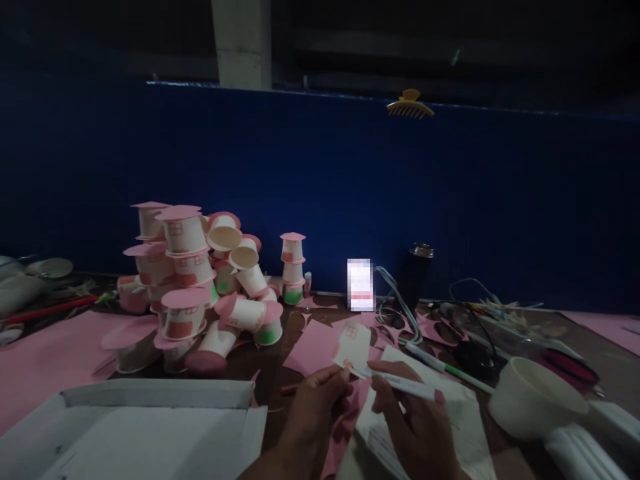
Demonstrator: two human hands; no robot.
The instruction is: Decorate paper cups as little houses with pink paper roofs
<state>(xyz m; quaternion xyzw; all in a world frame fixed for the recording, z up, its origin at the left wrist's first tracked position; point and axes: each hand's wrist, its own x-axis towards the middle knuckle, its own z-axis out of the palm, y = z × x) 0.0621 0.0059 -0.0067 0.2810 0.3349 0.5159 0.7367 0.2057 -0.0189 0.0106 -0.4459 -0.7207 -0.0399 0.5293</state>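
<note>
Between the fingers of my left hand [316,405] is a white paper cup [354,341], held tilted, with a window drawn on it in red lines. My right hand [417,420] is closed around a white marker [407,385] with a red end. The marker's tip meets the lower part of the cup, close to my left fingertips. Beneath both hands lie pink paper [313,347] and a whitish sheet [467,417]. The cup's far side is hidden.
Cup houses with pink paper roofs [186,267] are piled at left, beside a small stack [293,273]. A white box [150,433] lies front left. A lit phone [360,285], a dark bottle [417,273], a green-and-white marker [463,375] and a large white cup [533,400] stand or lie around.
</note>
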